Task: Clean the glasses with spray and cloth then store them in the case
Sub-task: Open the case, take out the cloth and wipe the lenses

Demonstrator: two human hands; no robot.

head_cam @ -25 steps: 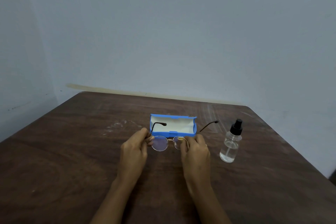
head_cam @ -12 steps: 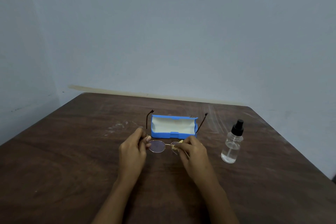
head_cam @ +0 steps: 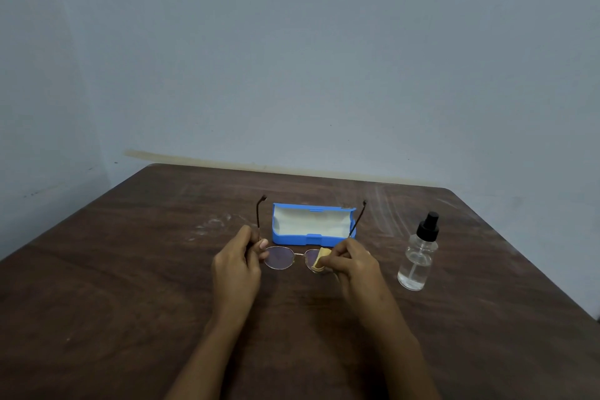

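Thin-rimmed glasses hang just above the table in front of me, temples unfolded and pointing away. My left hand pinches the left end of the frame. My right hand presses a small yellow cloth onto the right lens, which it partly hides. Just beyond the glasses lies the blue case, open, with a pale lining. To the right stands the clear spray bottle with its black nozzle, upright and apart from both hands.
Everything rests on a dark wooden table with whitish scuffs near its middle. A pale wall rises close behind the far edge. The table's right edge slants down toward me beside the bottle.
The glasses tipped so the temples now point up and away instead of splaying sideways. My right hand shifted inward over the right lens, and the yellow cloth came into sight.
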